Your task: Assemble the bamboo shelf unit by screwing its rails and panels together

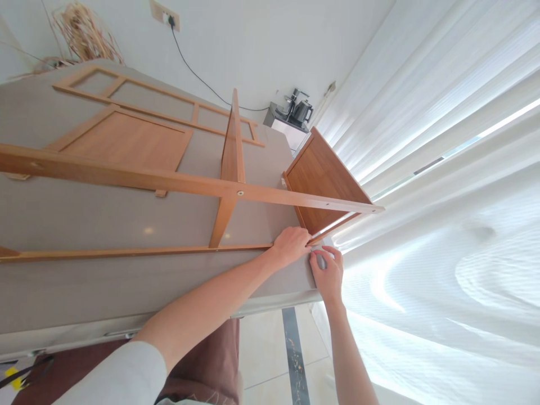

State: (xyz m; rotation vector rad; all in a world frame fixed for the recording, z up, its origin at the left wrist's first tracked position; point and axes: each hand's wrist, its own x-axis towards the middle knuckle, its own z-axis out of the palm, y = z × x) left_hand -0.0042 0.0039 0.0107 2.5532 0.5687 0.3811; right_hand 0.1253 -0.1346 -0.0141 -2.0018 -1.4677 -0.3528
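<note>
Near the table's (105, 289) near-right corner, the left hand (292, 246) grips the end of the long wooden frame (189, 183), probably stiff, fairly light and best held by its rails near joints, while the right hand's (329, 277) fingers curl there, their grip unclear.

The left arm (211, 304) slants long across the front of the body, and from here I see the left hand (292, 246) knuckles up, its fingers curled, just beside the right hand (328, 273). The right forearm (351, 351) rises more steeply, thumb and forefinger curving toward each other around a small gap.
</note>
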